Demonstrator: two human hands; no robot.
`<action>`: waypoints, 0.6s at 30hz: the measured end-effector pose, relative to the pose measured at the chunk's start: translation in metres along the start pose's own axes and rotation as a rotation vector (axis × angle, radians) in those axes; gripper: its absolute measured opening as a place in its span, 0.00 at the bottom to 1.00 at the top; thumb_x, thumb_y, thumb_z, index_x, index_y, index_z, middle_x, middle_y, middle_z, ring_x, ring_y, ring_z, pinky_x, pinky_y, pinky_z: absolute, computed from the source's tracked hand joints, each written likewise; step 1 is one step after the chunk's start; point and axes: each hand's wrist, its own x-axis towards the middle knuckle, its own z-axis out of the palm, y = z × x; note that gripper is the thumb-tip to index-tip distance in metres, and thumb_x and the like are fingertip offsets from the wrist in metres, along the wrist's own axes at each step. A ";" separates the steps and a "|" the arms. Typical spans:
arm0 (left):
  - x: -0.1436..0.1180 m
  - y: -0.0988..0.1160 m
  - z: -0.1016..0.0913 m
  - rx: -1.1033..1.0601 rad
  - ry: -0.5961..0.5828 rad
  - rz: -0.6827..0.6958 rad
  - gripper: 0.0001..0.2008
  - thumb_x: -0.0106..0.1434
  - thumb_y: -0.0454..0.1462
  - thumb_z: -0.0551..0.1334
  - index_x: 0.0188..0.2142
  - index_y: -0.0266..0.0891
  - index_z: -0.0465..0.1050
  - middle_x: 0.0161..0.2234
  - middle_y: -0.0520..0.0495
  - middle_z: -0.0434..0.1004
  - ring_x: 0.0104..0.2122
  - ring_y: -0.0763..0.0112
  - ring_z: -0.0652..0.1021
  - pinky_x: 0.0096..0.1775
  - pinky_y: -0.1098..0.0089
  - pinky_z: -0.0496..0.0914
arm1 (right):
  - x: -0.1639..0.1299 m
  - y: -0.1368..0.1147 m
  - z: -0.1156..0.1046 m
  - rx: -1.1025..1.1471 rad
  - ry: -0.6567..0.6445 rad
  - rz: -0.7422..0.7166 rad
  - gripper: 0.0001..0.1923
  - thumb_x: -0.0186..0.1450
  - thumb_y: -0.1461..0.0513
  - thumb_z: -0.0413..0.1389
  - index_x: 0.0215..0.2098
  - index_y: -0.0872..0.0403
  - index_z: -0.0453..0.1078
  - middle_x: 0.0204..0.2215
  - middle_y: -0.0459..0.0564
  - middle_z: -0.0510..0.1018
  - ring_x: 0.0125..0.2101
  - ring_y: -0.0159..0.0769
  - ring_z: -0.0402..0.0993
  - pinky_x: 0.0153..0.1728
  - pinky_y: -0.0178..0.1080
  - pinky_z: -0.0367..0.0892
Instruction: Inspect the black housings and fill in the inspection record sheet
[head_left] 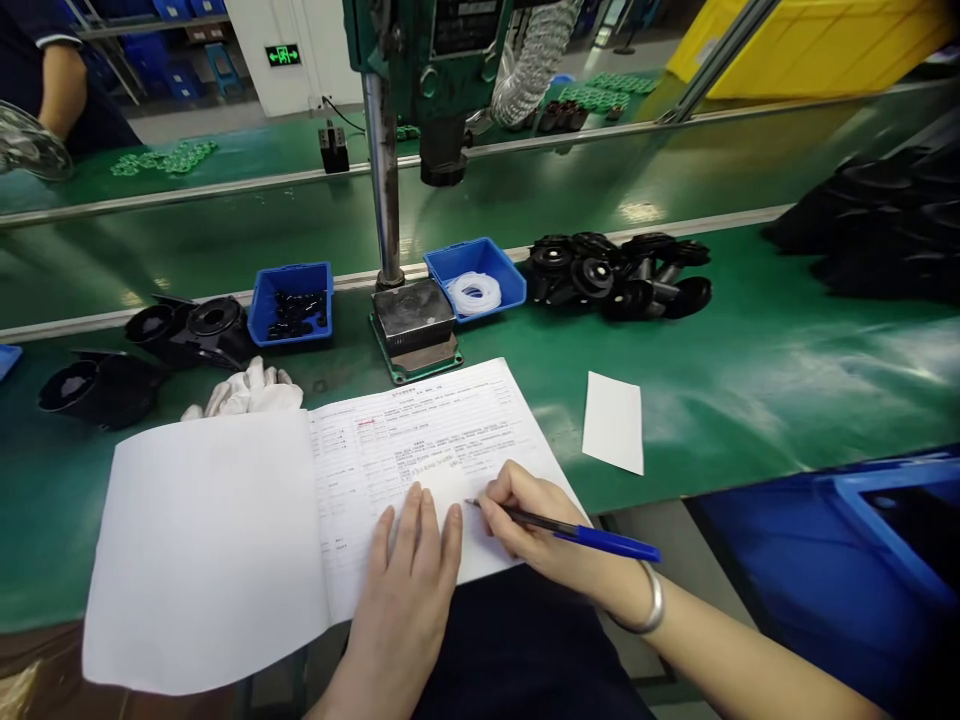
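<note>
An open notebook [247, 520] lies on the green bench in front of me, its left page blank and its right page a printed form. My left hand [405, 590] rests flat on the lower part of the form, fingers together, pinning it down. My right hand [536, 520] grips a blue pen [592, 535] with its tip touching the form just right of my left fingertips. A silver bangle sits on my right wrist.
A small white card [615, 420] lies right of the notebook. Behind it stand a green press [412, 330], two blue bins [292, 300] [476, 275], black plastic parts [615, 275] and white gloves [244, 392]. Another person's arm [60, 85] shows far left. A blue crate [870, 550] sits lower right.
</note>
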 end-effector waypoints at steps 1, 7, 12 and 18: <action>0.000 0.000 0.000 0.003 -0.005 -0.001 0.29 0.64 0.36 0.57 0.64 0.36 0.59 0.61 0.35 0.67 0.62 0.50 0.65 0.59 0.52 0.60 | 0.000 0.000 0.000 0.005 0.009 0.007 0.09 0.70 0.62 0.48 0.31 0.51 0.56 0.21 0.41 0.68 0.20 0.30 0.65 0.23 0.34 0.58; 0.004 0.001 0.001 -0.002 -0.003 -0.001 0.29 0.64 0.36 0.56 0.64 0.36 0.59 0.60 0.35 0.67 0.62 0.50 0.65 0.59 0.52 0.60 | -0.002 -0.005 0.001 0.000 0.054 0.024 0.08 0.69 0.63 0.47 0.31 0.51 0.56 0.20 0.40 0.67 0.19 0.29 0.64 0.23 0.34 0.60; -0.008 0.000 0.002 -0.049 -0.014 -0.015 0.33 0.62 0.37 0.59 0.66 0.36 0.56 0.63 0.34 0.63 0.64 0.50 0.61 0.60 0.51 0.58 | 0.001 -0.003 -0.005 -0.002 0.059 0.013 0.08 0.68 0.62 0.48 0.30 0.51 0.56 0.19 0.41 0.67 0.19 0.30 0.64 0.23 0.34 0.60; 0.035 0.053 0.057 -0.278 0.731 -0.354 0.28 0.63 0.38 0.47 0.62 0.48 0.64 0.57 0.42 0.73 0.57 0.59 0.72 0.59 0.48 0.63 | -0.011 0.005 -0.002 -0.062 0.027 0.112 0.12 0.56 0.57 0.57 0.28 0.49 0.56 0.20 0.38 0.68 0.20 0.30 0.67 0.20 0.31 0.62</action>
